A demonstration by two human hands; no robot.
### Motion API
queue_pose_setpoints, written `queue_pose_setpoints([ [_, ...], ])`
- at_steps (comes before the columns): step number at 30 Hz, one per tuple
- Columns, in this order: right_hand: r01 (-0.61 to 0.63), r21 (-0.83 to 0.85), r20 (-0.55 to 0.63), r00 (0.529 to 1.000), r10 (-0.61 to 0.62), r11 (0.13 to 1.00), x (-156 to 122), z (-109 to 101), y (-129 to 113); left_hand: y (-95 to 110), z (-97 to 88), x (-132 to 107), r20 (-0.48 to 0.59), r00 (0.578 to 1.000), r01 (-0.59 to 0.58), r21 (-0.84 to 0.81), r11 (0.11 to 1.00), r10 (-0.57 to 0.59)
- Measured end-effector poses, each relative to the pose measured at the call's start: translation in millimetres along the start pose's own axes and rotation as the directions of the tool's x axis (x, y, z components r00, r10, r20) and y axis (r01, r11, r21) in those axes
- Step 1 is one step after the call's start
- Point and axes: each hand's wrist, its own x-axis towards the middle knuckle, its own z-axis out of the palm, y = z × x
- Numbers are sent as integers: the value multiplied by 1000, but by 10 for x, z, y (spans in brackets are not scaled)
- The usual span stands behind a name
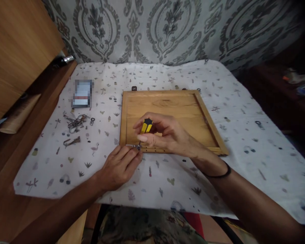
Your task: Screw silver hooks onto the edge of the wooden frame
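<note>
A wooden panel with a raised frame (210,118) lies flat on the cloth, small dark holes along its near rail. At that rail's left part my left hand (122,164) has its fingers closed against a small metal hook (137,146), mostly hidden by the fingertips. My right hand (171,132) grips a screwdriver with a yellow and black handle (146,126) between thumb and fingers. The screwdriver is nearly upright, slightly tilted, its shaft pointing down at the hook. Whether its tip touches a screw is too small to tell.
A tangled pile of metal hooks (77,122) lies left of the panel, with a single hook (71,141) nearer me. Behind them is a blurred phone (81,94). A wooden cabinet (22,44) borders the left side. A patterned curtain (132,30) hangs behind the table.
</note>
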Motion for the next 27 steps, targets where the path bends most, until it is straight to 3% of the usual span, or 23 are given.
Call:
queue_pose_setpoints([
  [4, -56, 108, 62, 997, 50, 993, -32, -37, 25, -4, 1, -4, 20, 1000, 4, -9, 1000, -4],
  [10, 84, -115, -162, 981, -102, 990, -17, 104, 98, 0, 4, 21, -3, 1000, -6, 11, 1000, 6],
  [12, 104, -152, -181, 975, -131, 983, -6, 143, 106, -1, 9, 21, -8, 1000, -4, 16, 1000, 4],
  [16, 62, -109, -146, 986, -78, 992, -13, 123, 86, -4, 10, 18, -17, 1000, 5, 10, 1000, -5],
  [22, -40, 89, -1, 999, 40, 995, -57, 45, 70, -3, 7, 23, -24, 1000, 14, -26, 1000, -15],
  [27, 79, -115, -170, 981, -98, 990, -24, 122, 111, -1, 12, 28, -39, 999, 8, -11, 1000, -9],
])
